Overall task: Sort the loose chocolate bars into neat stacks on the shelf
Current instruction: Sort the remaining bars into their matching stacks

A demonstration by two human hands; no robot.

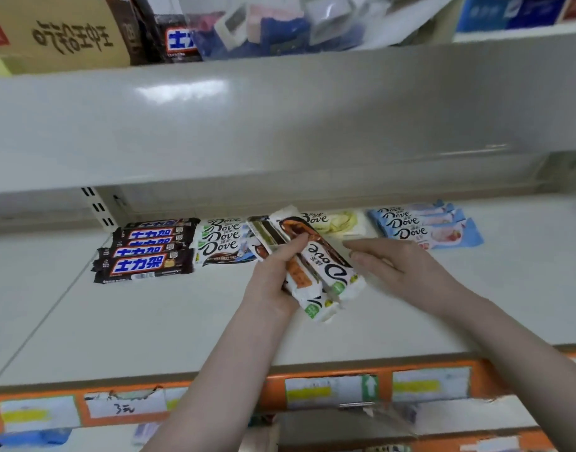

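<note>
Risk first: fan of white Dove bars (316, 272) held loosely in left hand (273, 282), thumb pressed across top, fingers curled beneath; slick wrappers overlapping at angles, likely to slide out of the grasp and scatter on shelf (149, 321) if the grip loosens or the bundle is tilted further. Right hand (400, 265) just beside the bundle, fingers extended and relaxed, gripping nothing, hovering over the pale yellow Dove stack (338, 221); could nudge that stack or the blue Dove stack (423, 228) out of line on reaching in. Mixed variants in the bundle, orange-accented and green-accented, so possible misplacement onto the wrong pile; exact count in hand not readable. Bundle held above the shelf surface, near the middle of the row, partly covering the gap between the green-and-white Dove stack (221, 238) and the yellow one. Stacks already laid at back of shelf: dark Snickers-type bars (146, 252) at far left, stepped and slightly splayed; green-and-white Dove next, overlapped like shingles; blue at right, tidy. Wrappers glossy, flat, thin, crimped ends, probably light and slippery.
</note>
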